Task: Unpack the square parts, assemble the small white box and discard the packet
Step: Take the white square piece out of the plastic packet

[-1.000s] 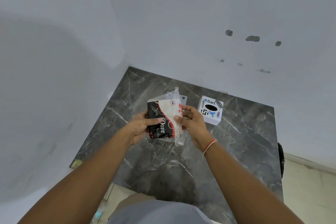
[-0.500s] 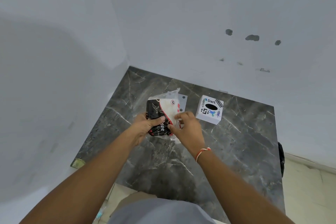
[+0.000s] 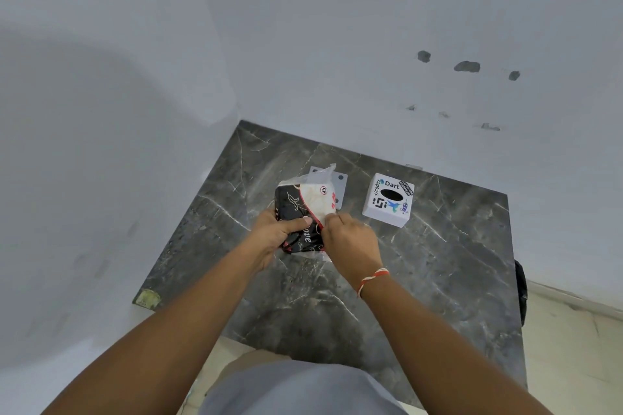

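Note:
A black, red and white plastic packet (image 3: 305, 204) is held just above the dark marble table (image 3: 421, 280). My left hand (image 3: 276, 232) grips its left side with the thumb across the front. My right hand (image 3: 347, 239) pinches the packet's right edge near its lower half. Behind the packet a flat white square part (image 3: 340, 184) with small dark holes lies on the table, partly hidden. A small white box (image 3: 387, 200) with stickers and an oval black hole on top stands to the right, apart from both hands.
The table sits in a corner between two white walls (image 3: 337, 44). A yellowish mark (image 3: 147, 298) is at its front left corner. A dark object (image 3: 521, 293) hangs past the right edge. Pale floor (image 3: 573, 347) shows at the right.
Both hands have lowered the packet toward the table. My right hand has shifted from the packet's right side down onto its right edge, fingers curled in.

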